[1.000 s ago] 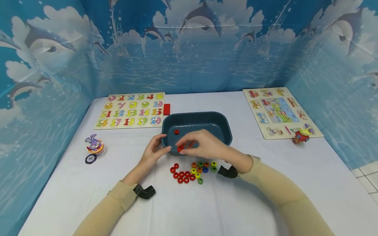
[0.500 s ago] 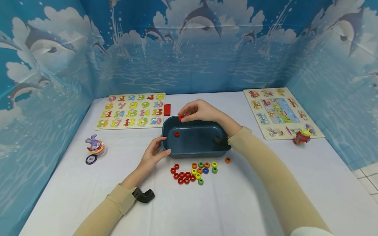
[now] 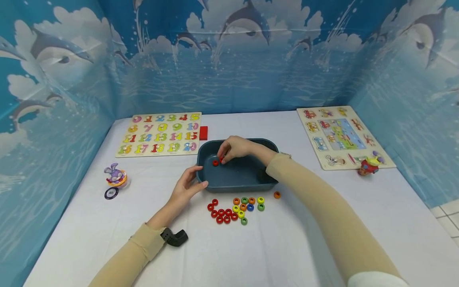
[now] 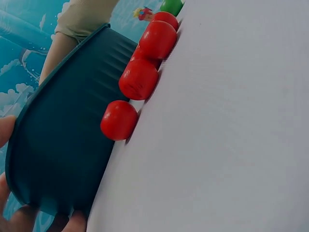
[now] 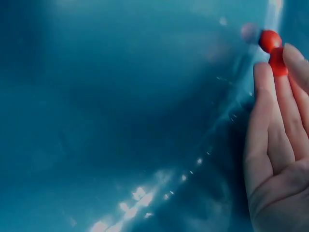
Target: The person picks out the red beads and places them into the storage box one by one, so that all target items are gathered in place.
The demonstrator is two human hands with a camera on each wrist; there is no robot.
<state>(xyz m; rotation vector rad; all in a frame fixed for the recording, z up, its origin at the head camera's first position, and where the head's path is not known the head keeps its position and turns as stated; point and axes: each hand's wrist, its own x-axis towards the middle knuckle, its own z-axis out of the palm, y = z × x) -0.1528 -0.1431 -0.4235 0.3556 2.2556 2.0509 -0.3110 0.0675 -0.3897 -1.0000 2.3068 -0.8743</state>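
Observation:
Inside a dark teal plastic tray point(image 3: 244, 185), my right hand point(image 3: 237, 146) pinches a red bead point(image 5: 278, 62) between thumb and fingertips, low over the tray's floor. Right beside it lies another red bead point(image 5: 270, 41). My left hand point(image 3: 184, 186) grips the tray's left end, its thumb and fingers spread round the corner. On the white cloth in front of the tray, several red beads point(image 3: 220, 213) sit in a group. To their right are orange, yellow, green and blue beads point(image 3: 250, 207).
A number puzzle board point(image 3: 161, 133) lies back left, with a red block point(image 3: 203, 133) beside it. Back right is a picture puzzle board point(image 3: 344, 137) with a small toy figure point(image 3: 369, 165) at its corner. A purple rabbit toy point(image 3: 114, 175) and a black disc point(image 3: 111, 193) are at left.
My right hand has carried the red bead from the tray's front side up to the back rim, then down inside beside the other bead. My left hand stays at the tray's end.

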